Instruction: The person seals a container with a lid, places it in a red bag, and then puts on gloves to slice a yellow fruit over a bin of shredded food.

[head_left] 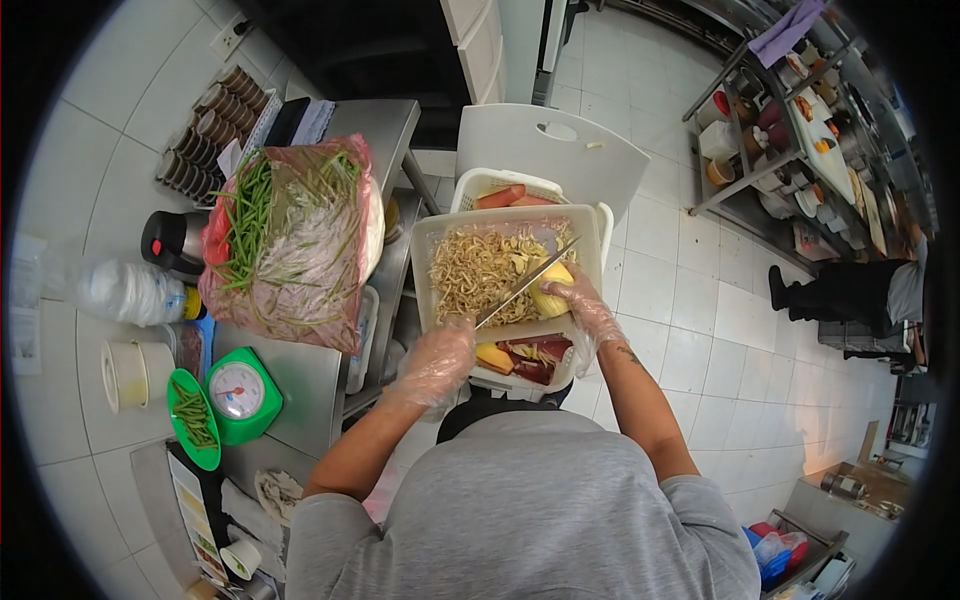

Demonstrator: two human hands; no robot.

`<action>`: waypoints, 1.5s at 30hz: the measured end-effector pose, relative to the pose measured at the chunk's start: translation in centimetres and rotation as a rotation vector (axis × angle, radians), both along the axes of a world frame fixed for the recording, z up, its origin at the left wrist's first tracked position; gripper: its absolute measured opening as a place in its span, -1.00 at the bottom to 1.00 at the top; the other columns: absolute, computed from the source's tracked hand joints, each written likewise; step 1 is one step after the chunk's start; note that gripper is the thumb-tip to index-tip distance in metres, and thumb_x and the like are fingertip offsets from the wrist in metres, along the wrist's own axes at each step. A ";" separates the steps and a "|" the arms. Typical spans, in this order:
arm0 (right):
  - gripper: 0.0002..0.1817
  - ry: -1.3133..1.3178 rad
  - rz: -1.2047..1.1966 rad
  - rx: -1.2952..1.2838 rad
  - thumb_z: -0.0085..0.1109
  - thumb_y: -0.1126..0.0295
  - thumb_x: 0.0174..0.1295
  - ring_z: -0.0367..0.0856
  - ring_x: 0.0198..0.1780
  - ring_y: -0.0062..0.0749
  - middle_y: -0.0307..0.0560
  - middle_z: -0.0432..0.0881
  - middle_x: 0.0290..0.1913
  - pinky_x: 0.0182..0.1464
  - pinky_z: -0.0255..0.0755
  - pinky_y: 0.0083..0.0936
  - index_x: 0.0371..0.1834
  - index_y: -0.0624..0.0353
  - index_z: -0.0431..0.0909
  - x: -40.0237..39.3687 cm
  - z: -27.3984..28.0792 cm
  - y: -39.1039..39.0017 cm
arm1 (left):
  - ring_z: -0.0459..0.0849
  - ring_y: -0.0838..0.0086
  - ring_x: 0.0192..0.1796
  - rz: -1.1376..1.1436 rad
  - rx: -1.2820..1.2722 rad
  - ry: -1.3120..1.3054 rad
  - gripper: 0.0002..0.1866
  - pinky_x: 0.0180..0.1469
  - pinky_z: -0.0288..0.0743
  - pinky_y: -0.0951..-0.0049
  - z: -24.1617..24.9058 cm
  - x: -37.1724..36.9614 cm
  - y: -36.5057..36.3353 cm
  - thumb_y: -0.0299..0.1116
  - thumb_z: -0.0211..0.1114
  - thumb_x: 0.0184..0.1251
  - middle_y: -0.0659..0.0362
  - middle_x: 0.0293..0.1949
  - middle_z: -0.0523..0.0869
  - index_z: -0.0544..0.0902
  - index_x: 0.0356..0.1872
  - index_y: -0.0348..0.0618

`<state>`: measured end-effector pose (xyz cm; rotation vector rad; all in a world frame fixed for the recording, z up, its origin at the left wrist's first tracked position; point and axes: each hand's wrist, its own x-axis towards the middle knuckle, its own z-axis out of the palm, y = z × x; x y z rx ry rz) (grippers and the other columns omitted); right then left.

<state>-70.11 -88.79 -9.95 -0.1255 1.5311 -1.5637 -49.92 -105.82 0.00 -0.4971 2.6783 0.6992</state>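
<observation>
Beside the right edge of the steel bench, a white chair stands with its back on the far side of a pale tub. A pink plastic bag of green beans lies between the bench's left and right edges. The tub, well apart from the bench's far right corner, contains pale shreds, heaped mostly in its left and middle parts. Toward the bench's near end sits a green scale, a green dish just beside it on the left. The left hand, in a clear glove, has its fingers closed around the near end of a knife; the handle is hidden. The right hand, likewise gloved, bends its fingers over a yellow piece above the tub's right part. The blade slants across the tub, its edge at the yellow piece.
</observation>
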 end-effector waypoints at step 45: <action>-0.25 0.518 0.144 0.268 0.53 0.33 -0.23 0.67 -0.07 -0.15 0.12 0.66 -0.08 0.06 0.52 -0.36 0.13 0.33 0.47 1.9 0.8 0.0 | 0.69 -0.09 -0.09 -0.066 -0.039 -0.154 -0.76 -0.04 0.60 0.06 1.8 2.3 1.1 -0.53 0.00 0.32 -0.24 -0.11 0.61 0.46 -0.03 -0.40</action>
